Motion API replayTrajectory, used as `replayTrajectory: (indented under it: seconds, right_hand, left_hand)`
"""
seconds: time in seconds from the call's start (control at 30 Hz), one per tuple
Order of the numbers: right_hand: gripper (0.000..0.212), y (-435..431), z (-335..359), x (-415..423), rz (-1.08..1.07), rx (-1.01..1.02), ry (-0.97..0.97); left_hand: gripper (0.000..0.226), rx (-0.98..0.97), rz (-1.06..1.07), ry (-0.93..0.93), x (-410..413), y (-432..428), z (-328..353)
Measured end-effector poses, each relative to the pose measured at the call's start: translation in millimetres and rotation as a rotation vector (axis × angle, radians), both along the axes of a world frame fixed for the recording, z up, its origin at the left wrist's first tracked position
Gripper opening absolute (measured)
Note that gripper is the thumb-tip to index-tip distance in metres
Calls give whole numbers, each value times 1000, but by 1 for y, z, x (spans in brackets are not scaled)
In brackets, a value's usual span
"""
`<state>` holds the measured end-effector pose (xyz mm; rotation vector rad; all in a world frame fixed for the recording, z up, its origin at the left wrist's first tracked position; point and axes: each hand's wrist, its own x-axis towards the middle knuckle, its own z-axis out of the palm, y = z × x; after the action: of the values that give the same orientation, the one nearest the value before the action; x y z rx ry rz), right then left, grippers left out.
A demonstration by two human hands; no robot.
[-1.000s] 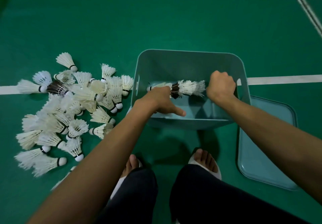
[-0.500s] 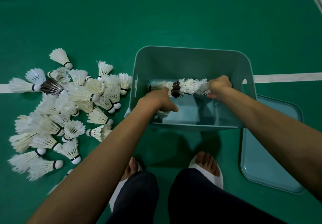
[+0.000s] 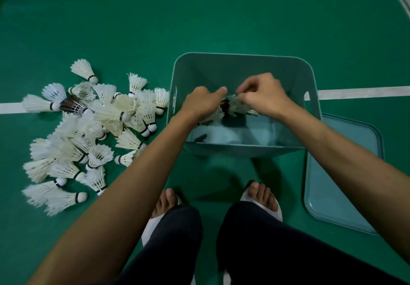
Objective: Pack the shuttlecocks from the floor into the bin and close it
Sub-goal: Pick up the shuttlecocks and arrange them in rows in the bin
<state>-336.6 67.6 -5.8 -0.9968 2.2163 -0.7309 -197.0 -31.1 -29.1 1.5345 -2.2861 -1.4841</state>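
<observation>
Right hand [image 3: 264, 95] closer; white feathered stack [image 3: 233, 106]

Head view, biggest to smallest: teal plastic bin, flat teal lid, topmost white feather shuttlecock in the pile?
1. teal plastic bin
2. flat teal lid, though it is partly hidden
3. topmost white feather shuttlecock, by far the smallest

left hand [image 3: 203, 100], right hand [image 3: 263, 96]: grip shuttlecock stack [image 3: 230, 107] | inside bin [image 3: 244, 63] | loose shuttlecocks [image 3: 88, 129] on floor
</observation>
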Motion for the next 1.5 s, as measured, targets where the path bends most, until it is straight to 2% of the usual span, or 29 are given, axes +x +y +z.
replayTrajectory:
  seconds: [0.07,0.13,0.2,0.3,0.33,0.4,0.47,0.53,0.7,0.83,0.87,0.97,1.03,1.1,1.13,1.2,1.3,1.37,1.5]
  right_hand:
    - [12,2,9,17,199,-20,-241]
    - [13,1,7,28,320,-15,-260]
    - [19,-5,3,34,331,-18,-228]
    - [26,-18,-4,33,179,35,-220]
    - [29,-22,-8,33,107,80,-207]
    - [22,-30,-22,35,-18,194,-232]
    - [21,-38,-34,40,-112,322,-321]
    - [21,-48,-46,45,-168,424,-389]
    - [18,-72,-76,57,-300,538,-629]
    - [20,-80,-106,64,-324,475,-662]
    - [22,-81,-109,65,-339,475,-639]
    - [10,-81,-101,72,-330,544,-588]
    - [26,-83,-94,73,-323,578,-570]
    - [14,-82,-87,73,-320,547,-573]
    - [8,-81,-82,72,-334,506,-567]
    - [19,-77,-69,70,-337,407,-507]
    - [27,-65,-41,69,-224,316,-146]
    - [25,-57,-18,77,-171,232,63]
    - [12,-43,25,125,-43,-140,117]
  left_hand:
    - [61,81,44,75,1,3,8]
    - [61,77,53,138,1,7,14]
    - [58,-18,32,156,2,11,21]
    - [58,-213,-11,161,8,10,23]
    - [53,-323,-30,187,10,7,23]
    - [36,-525,-38,283,16,0,21]
    - [20,-639,-6,391,22,-7,25]
    - [12,-673,28,457,29,-12,31]
    - [12,-807,224,539,58,-28,26]
    - [10,-790,349,476,90,-43,11]
    - [10,-772,373,450,98,-46,6]
    - [12,-722,442,372,122,-51,-8]
    - [13,-695,481,316,136,-48,-18]
    - [13,-661,518,282,150,-43,-27]
    - [12,-643,530,275,156,-40,-30]
    - [11,-613,534,259,167,-32,-34]
    - [8,-588,530,212,186,-18,-37]
    - [11,-563,539,169,200,-8,-41]
    - [36,-503,462,-21,231,6,-52]
